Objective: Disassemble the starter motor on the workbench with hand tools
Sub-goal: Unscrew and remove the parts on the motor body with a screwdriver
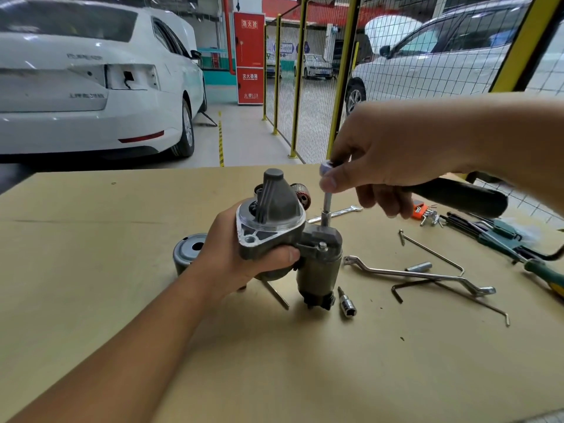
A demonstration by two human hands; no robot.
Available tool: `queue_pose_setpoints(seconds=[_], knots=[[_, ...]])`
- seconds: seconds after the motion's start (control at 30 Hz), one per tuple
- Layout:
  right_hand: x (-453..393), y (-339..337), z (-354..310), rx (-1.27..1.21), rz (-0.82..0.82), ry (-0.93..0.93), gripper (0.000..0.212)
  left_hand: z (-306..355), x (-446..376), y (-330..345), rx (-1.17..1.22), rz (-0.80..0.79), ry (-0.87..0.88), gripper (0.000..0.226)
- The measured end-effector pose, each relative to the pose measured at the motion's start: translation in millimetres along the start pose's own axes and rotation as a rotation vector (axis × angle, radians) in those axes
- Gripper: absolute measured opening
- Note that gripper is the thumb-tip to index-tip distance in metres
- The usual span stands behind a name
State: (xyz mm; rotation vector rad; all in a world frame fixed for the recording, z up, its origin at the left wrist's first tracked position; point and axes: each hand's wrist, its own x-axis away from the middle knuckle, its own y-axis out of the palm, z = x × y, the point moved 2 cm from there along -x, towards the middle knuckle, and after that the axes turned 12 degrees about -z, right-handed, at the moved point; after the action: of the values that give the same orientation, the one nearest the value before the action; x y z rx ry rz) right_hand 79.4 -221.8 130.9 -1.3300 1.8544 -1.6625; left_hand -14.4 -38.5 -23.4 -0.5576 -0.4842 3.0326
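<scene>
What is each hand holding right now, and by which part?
The left hand grips the starter motor by its nose housing flange. The right hand holds the ratchet wrench at its head end, thumb on top.

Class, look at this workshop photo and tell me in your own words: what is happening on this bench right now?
A person is taking apart a starter motor at a workbench. The left hand grips the motor's housing and holds it upright, while the right hand holds a ratchet whose extension and socket sit on a fastener on top of the motor. Around them lie an offset wrench, a loose socket, hex keys and a removed metal cap.
</scene>
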Motion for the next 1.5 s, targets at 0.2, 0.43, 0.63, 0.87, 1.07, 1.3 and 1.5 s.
queue_pose_setpoints(seconds=[0.2,0.43,0.63,0.87,1.07,1.3,1.5], knots=[[2,-10,-4,0.251,0.0,-0.159,0.024,0,2,-2,-0.037,-0.005,0.022,0.053],[-3,-15,7,0.224,-0.017,-0.118,0.029,-4,2,-4,0.026,-0.036,0.023,0.056],[-2,-13,11,0.109,-0.035,-0.05,0.039,-4,1,-3,0.027,-0.035,0.032,0.054],[1,-12,2,0.288,0.073,-0.204,0.045,-3,2,-3,0.037,-0.04,0.041,0.059],[-5,-16,9,0.229,-0.003,-0.108,0.035,-3,1,-3,0.033,-0.038,0.037,0.055],[-6,-12,15,0.158,0.017,-0.2,0.04,-2,1,-5,-0.014,-0.046,0.039,0.051],[-7,-11,17,0.164,0.087,-0.271,0.045,10,1,-11,-0.135,0.0,0.094,0.059]])
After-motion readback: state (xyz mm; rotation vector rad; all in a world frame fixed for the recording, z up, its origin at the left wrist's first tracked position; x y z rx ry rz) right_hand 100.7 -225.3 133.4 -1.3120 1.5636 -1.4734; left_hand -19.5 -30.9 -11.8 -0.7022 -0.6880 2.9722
